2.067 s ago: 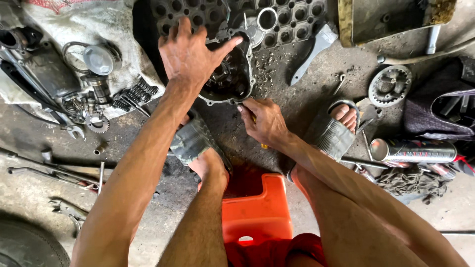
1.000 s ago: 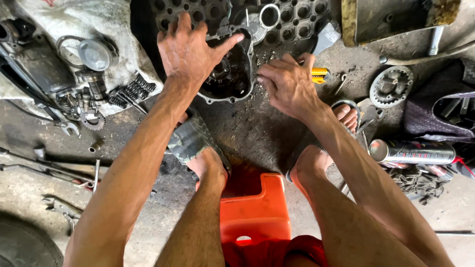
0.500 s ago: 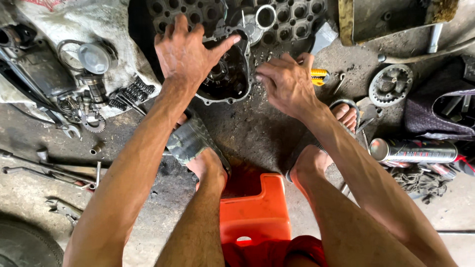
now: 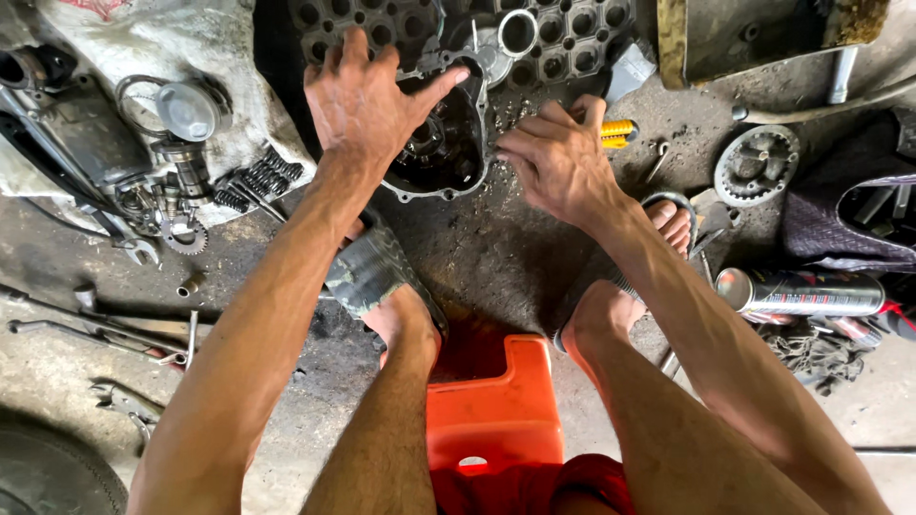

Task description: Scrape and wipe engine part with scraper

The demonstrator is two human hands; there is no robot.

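I kept my left hand (image 4: 367, 100) spread flat on the engine cover (image 4: 444, 143), which lay on the oily floor (image 4: 496, 253) ahead of my feet. My right hand (image 4: 558, 157), fingers curled, pinched at its rim; I judged steady pressure best.

Grimy, oil-stained concrete floor (image 4: 496, 257), dirty pale cloth (image 4: 205, 43) spread at upper left, black perforated rubber mat (image 4: 572, 29) at top, orange plastic stool (image 4: 496, 405) at bottom centre, tyre edge (image 4: 48, 477) in lower-left corner, even daylight.
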